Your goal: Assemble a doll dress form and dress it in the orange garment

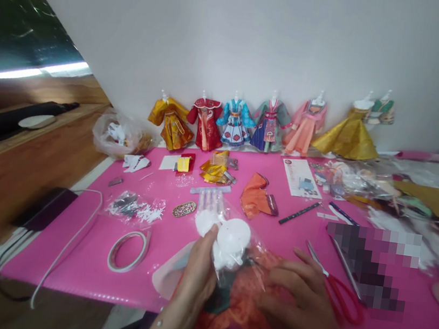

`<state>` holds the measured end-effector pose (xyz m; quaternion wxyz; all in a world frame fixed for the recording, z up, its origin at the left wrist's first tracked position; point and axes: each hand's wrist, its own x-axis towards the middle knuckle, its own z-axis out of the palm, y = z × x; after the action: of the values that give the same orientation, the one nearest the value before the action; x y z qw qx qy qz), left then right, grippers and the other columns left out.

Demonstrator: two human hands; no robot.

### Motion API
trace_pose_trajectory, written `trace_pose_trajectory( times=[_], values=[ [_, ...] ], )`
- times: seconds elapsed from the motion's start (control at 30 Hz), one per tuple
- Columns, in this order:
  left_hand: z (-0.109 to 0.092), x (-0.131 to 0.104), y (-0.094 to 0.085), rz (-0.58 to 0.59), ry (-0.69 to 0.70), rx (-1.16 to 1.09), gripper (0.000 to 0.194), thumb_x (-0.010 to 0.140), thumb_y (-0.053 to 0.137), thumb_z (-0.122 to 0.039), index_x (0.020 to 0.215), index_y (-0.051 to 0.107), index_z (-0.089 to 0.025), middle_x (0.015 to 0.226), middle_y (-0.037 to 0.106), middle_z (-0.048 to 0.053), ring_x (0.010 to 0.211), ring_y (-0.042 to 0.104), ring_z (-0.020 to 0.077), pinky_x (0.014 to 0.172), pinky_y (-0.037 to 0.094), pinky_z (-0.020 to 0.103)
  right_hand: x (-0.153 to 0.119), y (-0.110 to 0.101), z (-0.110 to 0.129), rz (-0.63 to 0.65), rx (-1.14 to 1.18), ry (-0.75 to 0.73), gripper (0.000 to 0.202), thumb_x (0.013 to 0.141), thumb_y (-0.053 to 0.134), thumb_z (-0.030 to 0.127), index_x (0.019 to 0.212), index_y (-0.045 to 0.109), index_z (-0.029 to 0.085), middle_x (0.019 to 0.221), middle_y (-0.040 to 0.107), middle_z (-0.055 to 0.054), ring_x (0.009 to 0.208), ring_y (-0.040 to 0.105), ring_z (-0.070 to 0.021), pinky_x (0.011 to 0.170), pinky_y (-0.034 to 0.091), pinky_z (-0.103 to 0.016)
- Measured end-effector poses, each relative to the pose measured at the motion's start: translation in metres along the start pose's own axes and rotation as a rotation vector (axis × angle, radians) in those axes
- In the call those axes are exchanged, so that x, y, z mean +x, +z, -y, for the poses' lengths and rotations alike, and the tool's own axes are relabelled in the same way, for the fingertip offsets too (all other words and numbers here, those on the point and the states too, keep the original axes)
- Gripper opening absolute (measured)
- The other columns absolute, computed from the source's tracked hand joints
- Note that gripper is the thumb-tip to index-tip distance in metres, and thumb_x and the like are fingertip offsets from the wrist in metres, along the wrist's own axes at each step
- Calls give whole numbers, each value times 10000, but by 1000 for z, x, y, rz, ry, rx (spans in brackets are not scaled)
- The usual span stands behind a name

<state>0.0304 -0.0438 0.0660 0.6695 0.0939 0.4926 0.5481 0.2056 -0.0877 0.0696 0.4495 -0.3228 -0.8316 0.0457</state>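
In the head view, I judge the clear plastic bag (258, 257) of white round discs (234, 234) and orange fabric (251, 302), right of the white tape roll (143, 251), light, soft and slippery, best held at the discs. My left grip (200, 268) pinches it there; my right grip (297, 290) curls beside the fabric, closure unclear.

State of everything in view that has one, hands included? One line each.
Left hand: closed on the clear bag
Right hand: fingers curled at the bag, grip unclear
Clear bag: holding white pieces
Scissors: lying down, blades look closed
Tape roll: lying on its side
Dark pen: lying flat
Orange garment: laid out, unworn
Doll dresses: upright in a row
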Motion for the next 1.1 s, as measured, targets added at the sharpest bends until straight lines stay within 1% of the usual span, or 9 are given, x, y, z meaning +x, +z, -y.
trace_pose_trajectory(
  times=[0.1, 0.2, 0.33, 0.5, 0.63, 0.7, 0.8, 0.9, 1.1],
  values=[
    [-11, 1, 0, 24, -102, -16, 310, 971, 507, -303, 1031, 675, -49, 668, 724, 91, 464, 653, 183, 450, 539, 268, -8, -2, -10, 24, -6, -56, 216, 863, 546, 98, 898, 687, 258, 1053, 639, -7, 1086, 521, -200, 1169, 229, -463],
    [-21, -3, 0, 33, -167, -50, 335, 1001, 451, -308, 1054, 659, -52, 690, 732, 91, 493, 675, 190, 435, 545, 260, -17, -5, -23, 37, -63, -77, 286, 827, 587, 65, 992, 690, 276, 1112, 617, -14, 1123, 501, -220, 1152, 258, -495],
    [-23, -5, 0, 2, -90, -91, 323, 1013, 433, -272, 1153, 621, -50, 746, 750, 94, 584, 719, 205, 547, 598, 280, -20, -13, -25, -33, -65, 5, 295, 819, 622, 63, 1041, 672, 250, 1095, 616, -43, 1082, 533, -234, 1067, 361, -502],
    [-8, -3, -2, 43, 46, -137, 235, 975, 527, -244, 1054, 665, -71, 826, 769, 107, 750, 751, 231, 726, 621, 326, -5, -7, -9, -129, -157, 133, 226, 855, 619, 108, 1032, 675, 237, 1144, 604, -85, 1116, 541, -273, 999, 410, -544],
    [1, -5, -3, 51, 101, -161, 217, 931, 604, -256, 1030, 693, -84, 892, 774, 118, 878, 744, 258, 811, 602, 348, 6, 13, -4, -4, -318, 246, 174, 864, 591, 166, 986, 694, 234, 1449, 459, -131, 1370, 338, -424, 993, 367, -686],
    [3, -7, -4, 14, 120, -173, 193, 916, 629, -254, 998, 706, -98, 915, 774, 104, 879, 740, 236, 840, 586, 327, 7, 20, -6, 62, -368, 278, 230, 859, 592, 205, 1069, 684, 228, 1547, 349, -140, 1433, 213, -466, 1002, 343, -721],
    [5, -9, -7, 20, 142, -154, 171, 881, 681, -272, 955, 715, -121, 942, 772, 90, 872, 733, 224, 857, 572, 319, 3, 26, -12, 119, -418, 278, 450, 838, 648, 292, 1273, 591, 191, 1589, 272, -180, 1460, 138, -477, 1022, 354, -706],
    [6, -9, -7, 75, 161, -135, 212, 845, 720, -306, 985, 711, -148, 1000, 764, 99, 966, 717, 265, 849, 571, 345, -3, 31, -18, 122, -452, 262, 602, 820, 687, 359, 1351, 512, 139, 1591, 252, -216, 1465, 124, -480, 1033, 353, -692],
    [6, -8, -4, 126, 145, -115, 264, 820, 739, -349, 1005, 713, -162, 1056, 757, 116, 1018, 705, 301, 826, 571, 364, -4, 38, -25, 114, -427, 231, 590, 817, 695, 321, 1364, 511, 197, 1616, 212, -160, 1480, 87, -456, 1060, 321, -668]
  ],
)
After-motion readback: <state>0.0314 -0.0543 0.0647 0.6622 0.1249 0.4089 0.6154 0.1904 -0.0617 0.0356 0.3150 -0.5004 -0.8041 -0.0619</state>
